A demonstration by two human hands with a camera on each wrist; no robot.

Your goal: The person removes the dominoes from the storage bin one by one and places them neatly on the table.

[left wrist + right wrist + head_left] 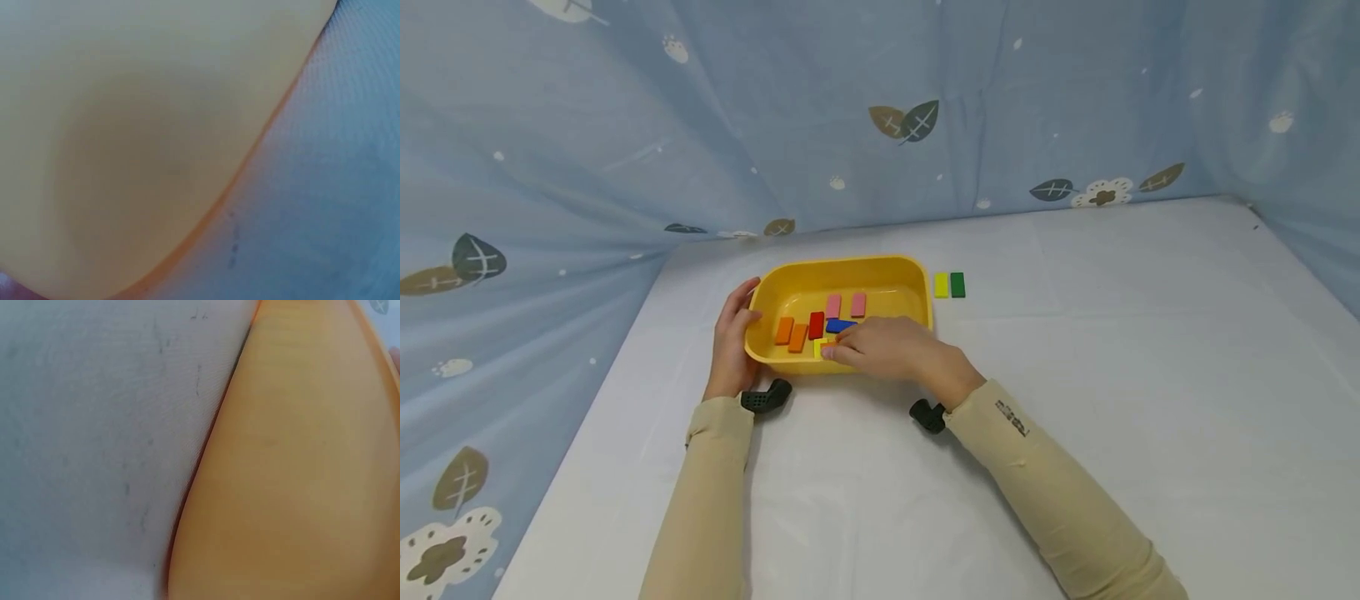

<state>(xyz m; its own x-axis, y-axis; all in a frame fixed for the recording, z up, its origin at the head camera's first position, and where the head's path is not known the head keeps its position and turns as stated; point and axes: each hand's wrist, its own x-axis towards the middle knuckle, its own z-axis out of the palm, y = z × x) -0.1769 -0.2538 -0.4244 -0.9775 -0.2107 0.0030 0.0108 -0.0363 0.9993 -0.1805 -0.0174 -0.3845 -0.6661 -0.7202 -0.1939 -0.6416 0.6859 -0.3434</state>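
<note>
A yellow plastic tub [850, 265] with low walls stands on the table, holding several small flat rectangular blocks. My left hand [730, 346] grips the tub's left end, its thumb at the rim. Over the near wall reaches my right hand [891, 346], thumb and fingertips pinching an orange block [828, 344] just over a yellow block [817, 348]. Close to those fingertips lies a blue block [841, 326]. Left of it are a red block [816, 325] and two more orange blocks. The wrist views show mainly the tub's outer wall [156, 156], blurred; the right fingers are out of sight there.
Two pink blocks [858, 304] lie toward the tub's far side. Outside its right end, a yellow block [941, 285] and a green block [957, 284] sit side by side on the white tablecloth [1112, 375]. A blue patterned curtain [820, 108] hangs behind.
</note>
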